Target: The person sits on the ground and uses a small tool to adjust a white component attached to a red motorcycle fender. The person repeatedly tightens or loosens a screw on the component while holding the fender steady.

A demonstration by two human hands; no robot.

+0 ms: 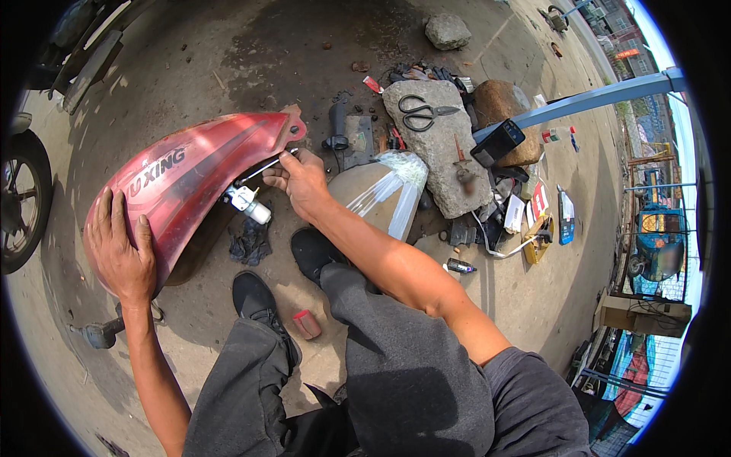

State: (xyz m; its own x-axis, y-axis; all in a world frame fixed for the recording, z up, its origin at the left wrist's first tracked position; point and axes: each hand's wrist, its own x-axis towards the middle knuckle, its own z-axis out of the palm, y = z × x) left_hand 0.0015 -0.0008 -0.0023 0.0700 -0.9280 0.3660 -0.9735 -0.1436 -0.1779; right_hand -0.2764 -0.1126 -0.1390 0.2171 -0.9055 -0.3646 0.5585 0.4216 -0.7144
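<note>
A red motorcycle fuel tank [221, 145] lies tilted on the ground in front of me. My left hand [122, 247] rests flat on its near left end, fingers spread. My right hand [299, 179] pinches a thin metal wrench [263, 168] beside the tank's right edge. The wrench's far end reaches to a silvery fuel valve [245, 201] with a pale cup, fixed at the tank's underside. Whether the wrench is seated on a nut there is too small to tell. A crumpled black glove or rag [250, 242] lies just below the valve.
A flat stone slab [438, 141] carries black-handled scissors [426, 113] and a rusty tool. Beside it stand a brown stone and a blue post [594, 97] with a phone. A taped panel [381, 194], a yellow box [539, 240], a red block [307, 324] and a hammer [103, 333] lie around.
</note>
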